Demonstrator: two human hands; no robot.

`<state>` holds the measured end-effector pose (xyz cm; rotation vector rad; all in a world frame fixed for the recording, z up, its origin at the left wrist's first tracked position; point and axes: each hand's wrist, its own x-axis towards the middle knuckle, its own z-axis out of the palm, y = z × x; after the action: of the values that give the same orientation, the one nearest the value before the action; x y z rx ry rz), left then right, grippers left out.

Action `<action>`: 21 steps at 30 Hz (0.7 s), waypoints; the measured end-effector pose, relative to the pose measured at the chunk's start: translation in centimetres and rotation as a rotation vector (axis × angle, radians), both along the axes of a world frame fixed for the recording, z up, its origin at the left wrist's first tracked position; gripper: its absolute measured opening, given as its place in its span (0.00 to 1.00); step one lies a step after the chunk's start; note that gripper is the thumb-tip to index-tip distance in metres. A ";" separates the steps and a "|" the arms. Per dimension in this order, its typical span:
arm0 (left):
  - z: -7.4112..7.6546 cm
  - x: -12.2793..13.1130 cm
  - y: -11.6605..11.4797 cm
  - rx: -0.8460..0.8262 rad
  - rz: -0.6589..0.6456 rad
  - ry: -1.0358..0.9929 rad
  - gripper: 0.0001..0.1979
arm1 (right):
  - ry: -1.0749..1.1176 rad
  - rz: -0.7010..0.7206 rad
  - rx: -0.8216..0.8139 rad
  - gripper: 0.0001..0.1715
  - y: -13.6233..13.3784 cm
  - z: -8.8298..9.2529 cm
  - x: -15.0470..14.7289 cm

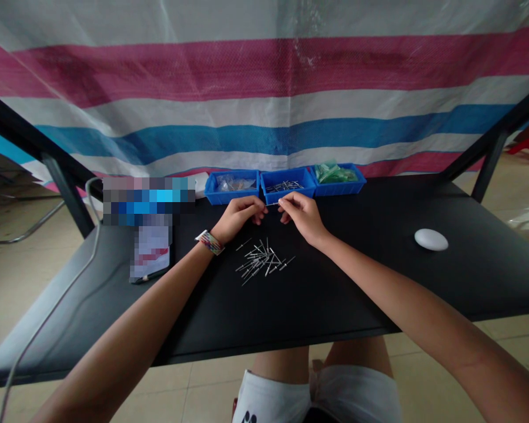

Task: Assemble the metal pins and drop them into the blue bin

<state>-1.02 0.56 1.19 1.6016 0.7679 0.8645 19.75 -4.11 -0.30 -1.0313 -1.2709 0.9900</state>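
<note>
While forearms (381, 279) slant inward, the right hand (305, 216) pinches a metal pin (274, 204) beside the left hand (238, 217), whose grip is unclear.

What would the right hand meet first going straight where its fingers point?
Past the pin in the right hand, probably the left hand, though depth is hard to judge.

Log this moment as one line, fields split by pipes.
right hand: pinches metal pin | left hand: by same pin, contact unclear | loose pins: piled on black table | middle blue bin: more pins
</note>
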 end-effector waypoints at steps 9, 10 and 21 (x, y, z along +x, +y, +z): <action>0.0 0.1 0.0 0.042 0.003 0.015 0.15 | 0.044 0.010 -0.007 0.19 0.0 0.1 -0.1; 0.1 0.1 0.0 0.042 0.003 0.016 0.16 | 0.040 0.006 -0.002 0.18 0.0 0.0 -0.2; -0.1 0.1 0.0 -0.006 -0.003 0.007 0.18 | -0.272 -0.262 0.321 0.11 0.0 1.7 2.0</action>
<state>-0.88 0.59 1.11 1.6006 0.7716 0.8541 21.70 -4.11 1.44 -1.0688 -1.4169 0.4378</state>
